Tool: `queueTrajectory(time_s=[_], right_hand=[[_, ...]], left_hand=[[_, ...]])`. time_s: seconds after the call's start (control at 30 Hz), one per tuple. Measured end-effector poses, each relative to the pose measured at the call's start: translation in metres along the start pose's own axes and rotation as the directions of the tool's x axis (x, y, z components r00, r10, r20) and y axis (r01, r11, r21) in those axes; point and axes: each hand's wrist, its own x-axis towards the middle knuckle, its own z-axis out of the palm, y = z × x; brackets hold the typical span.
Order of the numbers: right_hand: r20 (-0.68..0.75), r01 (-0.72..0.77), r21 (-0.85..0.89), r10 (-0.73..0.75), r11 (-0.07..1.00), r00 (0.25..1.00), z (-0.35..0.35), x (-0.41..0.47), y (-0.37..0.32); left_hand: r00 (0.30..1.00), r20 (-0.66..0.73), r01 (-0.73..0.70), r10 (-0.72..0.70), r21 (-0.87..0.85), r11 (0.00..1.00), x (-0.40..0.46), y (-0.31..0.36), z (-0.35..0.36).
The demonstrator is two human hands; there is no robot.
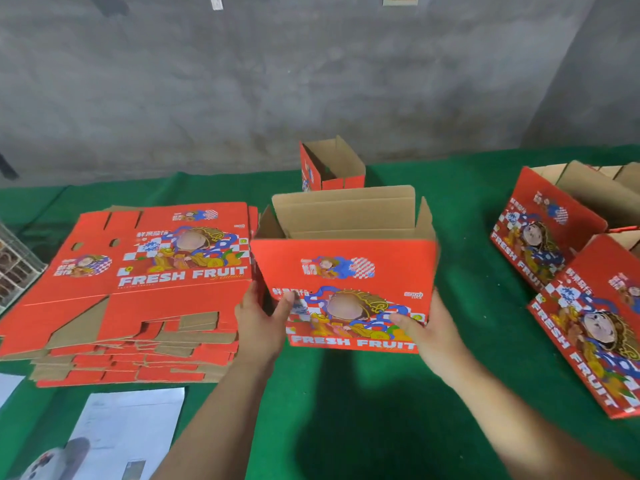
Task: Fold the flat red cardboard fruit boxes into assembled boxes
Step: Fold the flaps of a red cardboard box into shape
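Note:
A red "FRESH FRUIT" box [346, 271], opened into shape with its brown top flaps standing up, is lifted above the green table [381, 393]. My left hand [265, 320] grips its lower left corner, thumb across the printed front. My right hand [420, 329] grips the lower right corner in the same way, thumb on the front. To the left, a stack of flat red box blanks [138, 292] lies on the table.
One assembled box [330, 168] stands at the table's far edge. Other assembled boxes [581, 271] lie at the right. White paper sheets [124, 434] and a grey object are at the front left. A wire crate [14, 265] is at the left edge. A concrete wall is behind.

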Motion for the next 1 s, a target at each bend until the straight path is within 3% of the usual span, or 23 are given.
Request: queueTrajectory(time_s=[0.03,0.1,0.17,0.23,0.27,0.33,0.4,0.47,0.53,0.63,0.77,1.0], right_hand=[[-0.031,0.024,-0.065,-0.026,0.998,0.999,0.007,-0.004,0.005],[-0.097,0.046,-0.229,-0.07,0.972,0.993,0.026,-0.016,0.021],[-0.162,0.017,-0.256,-0.06,0.967,0.985,0.046,-0.033,0.035],[-0.136,0.005,-0.159,-0.027,0.987,0.99,0.06,-0.047,0.044],[-0.086,0.019,-0.143,-0.031,0.989,0.996,0.066,-0.053,0.045],[-0.038,0.056,-0.251,-0.067,0.966,0.997,0.07,-0.058,0.046],[-0.182,-0.025,-0.36,-0.044,0.933,0.982,0.064,-0.048,0.04],[-0.259,-0.143,-0.31,0.062,0.94,0.964,0.055,-0.032,0.03],[-0.151,-0.195,-0.235,0.162,0.952,0.975,0.049,-0.02,0.021],[0.033,-0.217,-0.115,0.222,0.969,0.974,0.053,-0.005,0.018],[-0.042,-0.128,-0.133,0.124,0.983,0.991,0.072,0.02,0.009],[0.079,0.01,-0.2,0.006,0.98,0.997,0.099,0.088,-0.006]], left_hand=[[0.993,-0.004,0.114,-0.114,-0.066,0.991,-0.005,0.004,0.008],[0.91,0.21,0.394,-0.357,-0.17,0.903,-0.02,0.017,0.023],[0.776,0.418,0.564,-0.472,-0.126,0.816,-0.037,0.026,0.038],[0.686,0.528,0.614,-0.501,-0.051,0.788,-0.05,0.032,0.053],[0.692,0.543,0.595,-0.477,-0.055,0.802,-0.054,0.03,0.061],[0.791,0.455,0.517,-0.409,-0.14,0.844,-0.055,0.02,0.072],[0.863,0.345,0.443,-0.37,-0.165,0.881,-0.052,0.008,0.069],[0.901,0.293,0.358,-0.321,-0.083,0.93,-0.045,-0.003,0.059],[0.937,0.241,0.25,-0.251,0.036,0.968,-0.038,-0.009,0.049],[0.939,0.282,0.208,-0.197,-0.008,0.978,-0.027,-0.01,0.04],[0.935,0.316,0.201,-0.163,-0.092,0.975,-0.007,-0.008,0.041],[0.986,0.149,0.092,-0.073,-0.122,0.988,0.038,0.002,0.036]])
